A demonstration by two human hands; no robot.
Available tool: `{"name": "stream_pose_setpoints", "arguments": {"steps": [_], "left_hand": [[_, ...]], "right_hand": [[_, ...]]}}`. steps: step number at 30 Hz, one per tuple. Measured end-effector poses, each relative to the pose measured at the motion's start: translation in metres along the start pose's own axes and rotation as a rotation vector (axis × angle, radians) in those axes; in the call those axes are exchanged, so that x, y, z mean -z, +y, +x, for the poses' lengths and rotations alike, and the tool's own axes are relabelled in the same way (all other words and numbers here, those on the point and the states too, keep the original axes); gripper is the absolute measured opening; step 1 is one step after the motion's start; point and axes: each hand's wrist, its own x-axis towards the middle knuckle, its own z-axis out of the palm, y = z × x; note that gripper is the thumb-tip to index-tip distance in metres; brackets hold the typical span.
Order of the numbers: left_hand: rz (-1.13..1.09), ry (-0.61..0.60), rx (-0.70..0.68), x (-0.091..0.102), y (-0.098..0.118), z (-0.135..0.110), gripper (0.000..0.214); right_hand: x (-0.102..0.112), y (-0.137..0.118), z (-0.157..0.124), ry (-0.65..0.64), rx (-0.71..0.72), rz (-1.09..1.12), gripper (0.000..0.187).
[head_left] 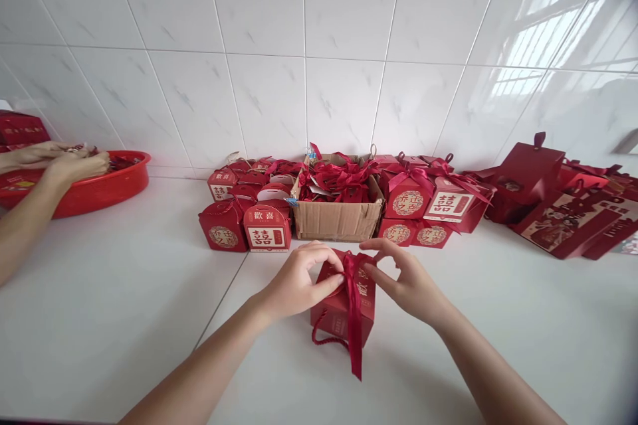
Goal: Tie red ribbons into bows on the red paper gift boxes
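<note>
A small red gift box (335,319) stands on the white surface in front of me. A dark red ribbon (354,319) runs over its top and hangs down its front, and a red cord handle loops out at its lower left. My left hand (299,282) pinches the ribbon at the top of the box from the left. From the right, my right hand (403,279) pinches the same ribbon. Both hands have fingers closed on the ribbon at the knot.
Behind stands a cardboard box (339,219) full of red ribbons, flanked by several finished red gift boxes (266,229) (451,206). Flat red boxes (563,226) lie at the right. At the far left another person's hands (74,163) reach into a red basin (117,189).
</note>
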Motion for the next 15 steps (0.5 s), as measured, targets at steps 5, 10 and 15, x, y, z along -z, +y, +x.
{"name": "stream_pose_setpoints", "arguments": {"steps": [5, 10, 15], "left_hand": [[0.028, -0.074, -0.009, 0.002, 0.003, 0.002, 0.006], [0.100, -0.154, -0.041, 0.006, 0.004, 0.011, 0.007], [0.204, -0.309, -0.049, 0.018, 0.011, 0.024, 0.005]], "right_hand": [[0.007, -0.002, 0.001, 0.008, 0.129, -0.238, 0.022], [0.036, -0.022, -0.001, -0.312, 0.096, -0.325, 0.028], [0.046, -0.030, 0.022, -0.387, 0.043, -0.268, 0.026]]}}
